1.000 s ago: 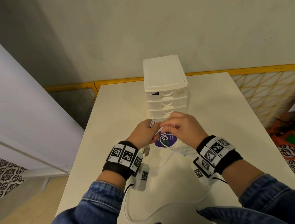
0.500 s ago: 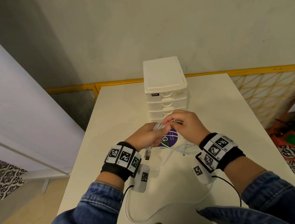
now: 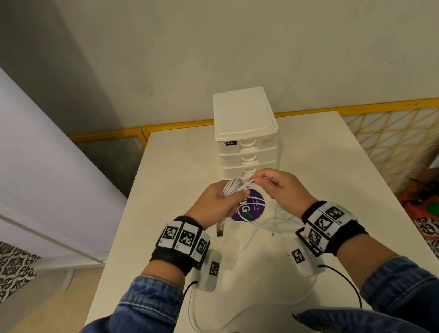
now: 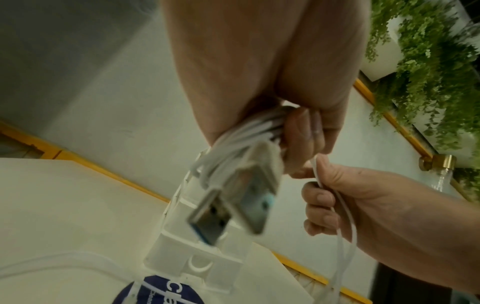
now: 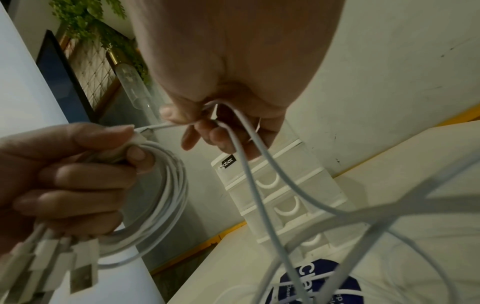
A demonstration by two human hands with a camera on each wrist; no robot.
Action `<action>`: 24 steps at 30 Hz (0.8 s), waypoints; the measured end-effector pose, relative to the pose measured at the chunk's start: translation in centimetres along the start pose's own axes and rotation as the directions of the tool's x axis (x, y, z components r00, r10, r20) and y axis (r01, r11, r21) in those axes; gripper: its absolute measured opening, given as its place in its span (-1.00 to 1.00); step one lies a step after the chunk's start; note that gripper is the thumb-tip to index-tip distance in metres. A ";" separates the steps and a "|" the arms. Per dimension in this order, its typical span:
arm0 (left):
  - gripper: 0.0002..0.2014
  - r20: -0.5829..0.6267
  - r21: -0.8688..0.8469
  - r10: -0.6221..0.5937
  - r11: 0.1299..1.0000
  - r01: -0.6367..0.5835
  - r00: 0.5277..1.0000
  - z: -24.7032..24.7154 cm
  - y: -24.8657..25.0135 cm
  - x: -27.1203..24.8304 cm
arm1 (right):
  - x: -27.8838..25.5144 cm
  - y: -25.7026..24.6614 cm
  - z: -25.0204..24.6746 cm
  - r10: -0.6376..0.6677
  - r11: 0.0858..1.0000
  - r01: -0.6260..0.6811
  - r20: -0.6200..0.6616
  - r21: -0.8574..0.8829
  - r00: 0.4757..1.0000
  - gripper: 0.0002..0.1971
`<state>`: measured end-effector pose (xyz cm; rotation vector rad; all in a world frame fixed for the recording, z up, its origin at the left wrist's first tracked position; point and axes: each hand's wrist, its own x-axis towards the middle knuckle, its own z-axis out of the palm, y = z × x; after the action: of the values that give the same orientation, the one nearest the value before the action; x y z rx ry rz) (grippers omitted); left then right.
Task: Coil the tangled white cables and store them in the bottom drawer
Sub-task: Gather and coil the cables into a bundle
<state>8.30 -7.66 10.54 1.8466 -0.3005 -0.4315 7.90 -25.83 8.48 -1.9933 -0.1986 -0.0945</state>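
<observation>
Above the table (image 3: 309, 153), our left hand (image 3: 215, 205) grips the coiled cables (image 5: 166, 185) while our right hand (image 3: 286, 190) pinches loose strands before the drawer unit (image 3: 247, 140).

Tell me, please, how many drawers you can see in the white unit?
3, stacked: top drawer, middle drawer, lower drawer; another may be hidden beneath.

USB plugs (image 4: 233, 197) blurred in the left wrist view, bottom drawer (image 3: 250, 173) mostly hidden behind both hands, purple sticker (image 3: 249, 208) lettering partly covered, loose cable strands (image 5: 389, 207) smeared out of focus, sleeves cut off by the head view's lower edge
</observation>
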 end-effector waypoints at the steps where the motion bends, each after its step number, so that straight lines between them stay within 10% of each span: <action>1: -0.87 -0.007 -0.005 -0.001 1.000 0.001 1.000 0.1 0.0 0.0 | 0.0 0.1 0.1 0.005 1.000 -0.005 -0.010 -0.005 1.000 -0.83; 24: -0.63 0.101 -0.259 -0.026 0.964 0.052 0.995 0.9 0.9 -0.6 | 0.5 -1.5 0.9 -0.070 0.995 0.073 -0.055 0.068 0.996 -0.81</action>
<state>7.35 -8.50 11.25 1.5779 -0.2595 -0.5620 8.11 -24.35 9.55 -1.9115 -0.2365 -0.1830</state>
